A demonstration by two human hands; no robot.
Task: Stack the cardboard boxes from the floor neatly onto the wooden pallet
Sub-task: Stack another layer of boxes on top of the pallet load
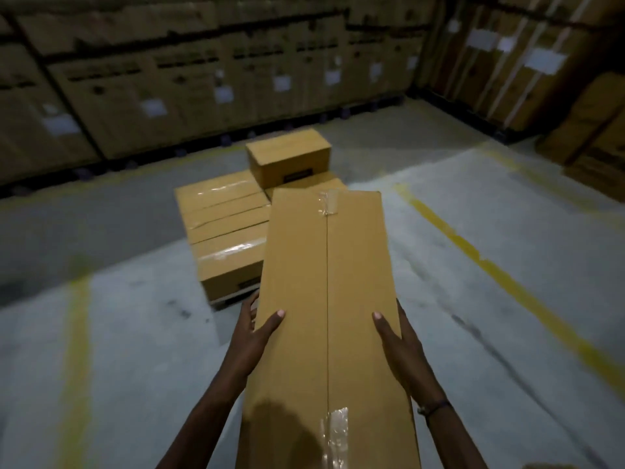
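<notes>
Cardboard box (pixel 324 316), long, stiff and taped smooth, rides lengthwise before me above the floor, my left hand (pixel 252 336) and right hand (pixel 402 346) clamping its long sides midway, probably light, toward the pallet stack (pixel 226 231).

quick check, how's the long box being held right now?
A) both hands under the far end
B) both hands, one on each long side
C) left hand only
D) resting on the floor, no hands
B: the left hand and the right hand grip opposite long sides of the long box, thumbs on its top face, carried above the floor.
</notes>
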